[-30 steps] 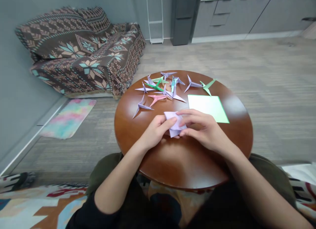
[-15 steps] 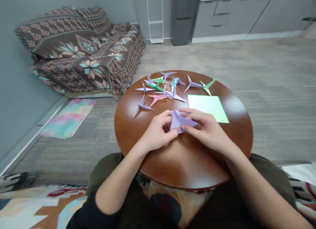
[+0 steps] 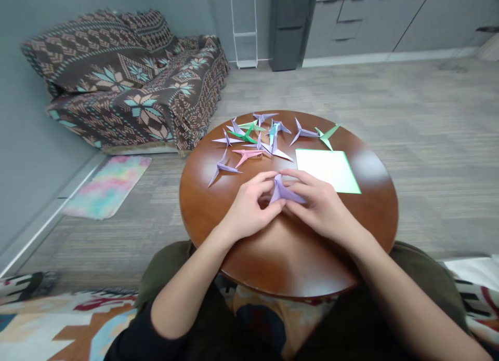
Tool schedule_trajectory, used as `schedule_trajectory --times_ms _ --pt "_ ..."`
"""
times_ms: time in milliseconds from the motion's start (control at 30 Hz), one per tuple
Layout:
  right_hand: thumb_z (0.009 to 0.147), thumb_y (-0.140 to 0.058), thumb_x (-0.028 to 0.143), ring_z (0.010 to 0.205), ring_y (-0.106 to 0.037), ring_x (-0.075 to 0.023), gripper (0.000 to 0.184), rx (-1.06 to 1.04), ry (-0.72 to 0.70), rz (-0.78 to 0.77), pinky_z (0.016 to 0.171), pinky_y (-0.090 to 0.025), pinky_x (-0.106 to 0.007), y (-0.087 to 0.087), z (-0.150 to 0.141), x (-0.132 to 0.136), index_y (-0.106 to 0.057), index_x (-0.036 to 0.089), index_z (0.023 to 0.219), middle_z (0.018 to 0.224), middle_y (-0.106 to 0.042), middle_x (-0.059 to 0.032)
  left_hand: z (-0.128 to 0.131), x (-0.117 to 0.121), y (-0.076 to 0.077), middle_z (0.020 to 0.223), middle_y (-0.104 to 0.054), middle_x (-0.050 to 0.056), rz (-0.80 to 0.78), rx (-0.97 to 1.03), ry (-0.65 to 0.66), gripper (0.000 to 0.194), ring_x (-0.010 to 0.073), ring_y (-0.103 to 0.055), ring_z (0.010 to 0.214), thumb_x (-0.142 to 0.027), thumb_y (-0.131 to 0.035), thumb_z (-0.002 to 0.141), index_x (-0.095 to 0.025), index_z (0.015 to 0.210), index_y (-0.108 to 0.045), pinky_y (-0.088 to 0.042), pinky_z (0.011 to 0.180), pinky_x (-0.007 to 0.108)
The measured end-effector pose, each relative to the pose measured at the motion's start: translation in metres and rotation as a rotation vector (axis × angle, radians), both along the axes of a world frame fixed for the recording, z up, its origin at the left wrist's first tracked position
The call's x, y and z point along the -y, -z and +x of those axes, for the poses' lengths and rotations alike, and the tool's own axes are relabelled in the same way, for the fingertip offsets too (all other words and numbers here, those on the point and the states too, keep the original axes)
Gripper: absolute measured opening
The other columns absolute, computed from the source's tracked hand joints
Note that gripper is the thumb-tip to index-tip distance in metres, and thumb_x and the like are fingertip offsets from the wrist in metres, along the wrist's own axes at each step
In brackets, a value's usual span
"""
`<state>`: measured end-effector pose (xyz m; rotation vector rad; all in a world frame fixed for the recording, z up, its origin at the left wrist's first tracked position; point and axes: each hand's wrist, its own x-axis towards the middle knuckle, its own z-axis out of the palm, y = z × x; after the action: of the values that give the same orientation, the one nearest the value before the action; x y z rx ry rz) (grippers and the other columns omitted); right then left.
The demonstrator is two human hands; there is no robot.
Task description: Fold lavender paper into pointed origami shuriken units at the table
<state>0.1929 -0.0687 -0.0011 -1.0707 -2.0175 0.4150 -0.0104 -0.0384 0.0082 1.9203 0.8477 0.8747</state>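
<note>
A small folded lilac paper [image 3: 281,190] rests on the round brown table [image 3: 288,262], pinched between both hands. My left hand [image 3: 249,208] grips its left side with thumb and fingers closed. My right hand [image 3: 317,208] presses on its right side, fingers curled over it. Beyond the hands lies a flat sheet of green paper [image 3: 326,170]. Several finished folded paper stars [image 3: 255,137] in lilac, green and pink are scattered across the far part of the table.
A sofa under a patterned brown throw [image 3: 128,75] stands at the back left. A pastel mat [image 3: 107,187] lies on the floor left of the table. Grey cabinets [image 3: 390,23] line the far wall. A patterned rug [image 3: 58,324] sits at the lower left.
The lilac paper has been folded narrower, from a wider flat shape into a pointed one. Both hands have drawn closer together around it and slightly away from me.
</note>
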Motion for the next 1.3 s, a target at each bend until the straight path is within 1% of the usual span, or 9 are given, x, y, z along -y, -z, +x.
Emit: schedule_trajectory --times_ms 200,367,467,600,733,900,1167,1233,1300 --pt "0.094 -0.065 0.017 0.124 -0.071 -0.0293 0.018 -0.034 0.039 0.008 0.106 -0.058 -0.046 0.000 0.000 -0.001 -0.077 0.022 0.107 0.136 -0.072 -0.0154 0.001 -0.002 0.005 0.121 -0.073 0.011 -0.131 0.062 -0.032 0.015 0.0236 -0.071 0.103 -0.029 -0.072 0.089 -0.014 0.086 -0.069 -0.058 0.089 0.031" --pt "0.093 -0.067 0.016 0.123 -0.071 -0.0293 0.018 -0.094 0.053 0.018 0.107 -0.057 -0.047 -0.002 -0.002 0.000 -0.077 0.022 0.107 0.131 -0.072 -0.0145 0.001 -0.003 0.004 0.117 -0.074 0.011 -0.149 0.120 -0.063 0.014 0.0227 -0.071 0.100 -0.026 -0.075 0.087 -0.014 0.094 -0.072 -0.056 0.090 0.031" --pt "0.094 -0.067 0.017 0.124 -0.070 -0.0291 0.018 -0.111 0.063 0.025 0.106 -0.057 -0.048 -0.001 -0.004 -0.001 -0.077 0.023 0.108 0.131 -0.072 -0.0144 0.001 -0.005 0.003 0.111 -0.075 0.010 -0.144 0.116 -0.074 0.013 0.0224 -0.071 0.098 -0.025 -0.075 0.086 -0.014 0.093 -0.073 -0.055 0.091 0.032" --pt "0.094 -0.069 0.018 0.124 -0.071 -0.0293 0.016 -0.122 0.042 0.033 0.105 -0.058 -0.048 0.002 -0.005 -0.005 -0.076 0.024 0.107 0.131 -0.073 -0.0141 -0.001 -0.007 0.005 0.113 -0.077 0.009 -0.160 0.124 -0.087 0.012 0.0248 -0.071 0.106 -0.024 -0.078 0.085 -0.015 0.093 -0.073 -0.053 0.099 0.035" --pt "0.094 -0.067 0.016 0.122 -0.072 -0.0288 0.015 -0.134 0.025 0.082 0.102 -0.060 -0.048 0.003 -0.005 -0.007 -0.076 0.025 0.102 0.127 -0.073 -0.0137 -0.002 -0.006 0.007 0.119 -0.076 0.011 -0.254 0.211 -0.065 0.024 0.0257 -0.072 0.109 -0.030 -0.081 0.085 -0.015 0.101 -0.073 -0.055 0.102 0.038" --pt "0.094 -0.068 0.015 0.119 -0.072 -0.0283 0.012 -0.173 0.001 0.106 0.099 -0.062 -0.048 0.000 -0.005 -0.005 -0.074 0.025 0.096 0.125 -0.073 -0.0129 -0.002 -0.005 0.002 0.120 -0.072 0.012 -0.277 0.263 -0.060 0.027 0.0254 -0.070 0.111 -0.032 -0.086 0.080 -0.015 0.093 -0.070 -0.055 0.103 0.038" --pt "0.095 -0.068 0.016 0.131 -0.066 -0.0319 0.016 -0.148 -0.043 0.023 0.104 -0.061 -0.048 -0.006 -0.003 0.001 -0.075 0.023 0.107 0.138 -0.063 -0.0172 -0.001 -0.002 0.001 0.127 -0.072 0.011 -0.380 0.336 -0.016 0.031 0.0258 -0.067 0.123 -0.025 -0.089 0.075 -0.017 0.087 -0.063 -0.048 0.112 0.039" --pt "0.095 -0.067 0.015 0.130 -0.066 -0.0318 0.016 -0.150 -0.060 0.014 0.105 -0.060 -0.049 -0.008 -0.003 0.001 -0.074 0.023 0.106 0.137 -0.064 -0.0163 -0.002 -0.004 -0.001 0.126 -0.072 0.011 -0.371 0.304 -0.015 0.030 0.0256 -0.068 0.121 -0.027 -0.088 0.075 -0.017 0.089 -0.064 -0.048 0.110 0.038" --pt "0.095 -0.066 0.013 0.128 -0.067 -0.0312 0.015 -0.154 -0.070 0.014 0.105 -0.060 -0.049 -0.010 -0.002 0.001 -0.073 0.023 0.103 0.135 -0.065 -0.0155 -0.002 -0.006 -0.004 0.118 -0.074 0.009 -0.360 0.245 -0.014 0.030 0.0247 -0.069 0.112 -0.029 -0.088 0.076 -0.016 0.094 -0.067 -0.050 0.106 0.038"
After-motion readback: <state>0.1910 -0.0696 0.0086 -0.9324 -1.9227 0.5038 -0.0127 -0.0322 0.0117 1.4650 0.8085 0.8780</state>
